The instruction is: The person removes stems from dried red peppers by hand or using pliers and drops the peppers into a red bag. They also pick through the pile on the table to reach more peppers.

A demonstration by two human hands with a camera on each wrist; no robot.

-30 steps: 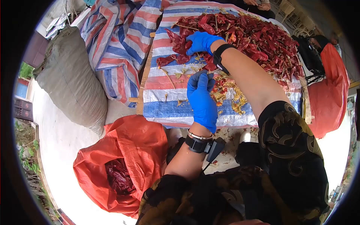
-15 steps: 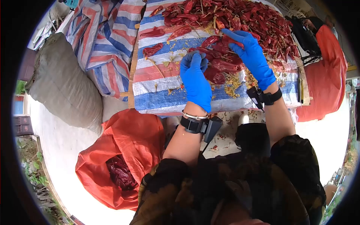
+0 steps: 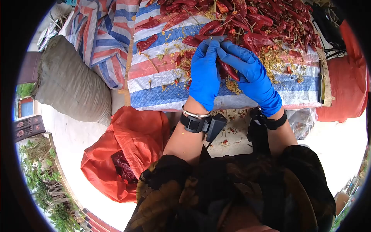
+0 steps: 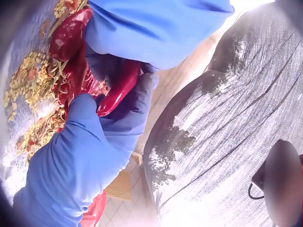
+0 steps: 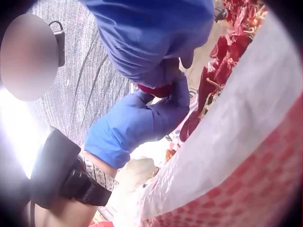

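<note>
In the head view both blue-gloved hands meet over the near part of the striped sheet. My right hand (image 3: 253, 79) grips a dried red chili pepper (image 3: 228, 70), its fingers curled around the pod. Thumb and fingers together, my left hand (image 3: 205, 75) pinches at the far end of that chili, where the gloves hide it. The left wrist view shows the glossy chili (image 4: 120, 90) between the gloved fingers. From the right wrist only a short red piece of the chili (image 5: 157, 91) shows. Just beyond the hands lies the heap of dried chilies (image 3: 266, 23).
Yellow seeds (image 3: 234, 87) and stem bits lie scattered on the striped sheet (image 3: 154, 96). At lower left an orange-red bag (image 3: 145, 133) stands open with chilies (image 3: 124, 166) inside. A grey sack (image 3: 73, 83) leans at left. Another red bag (image 3: 344, 91) stands at right.
My right hand has come back from the heap toward me, bringing chilies, and now meets the left hand. The left hand stays over the sheet with its fingers together.
</note>
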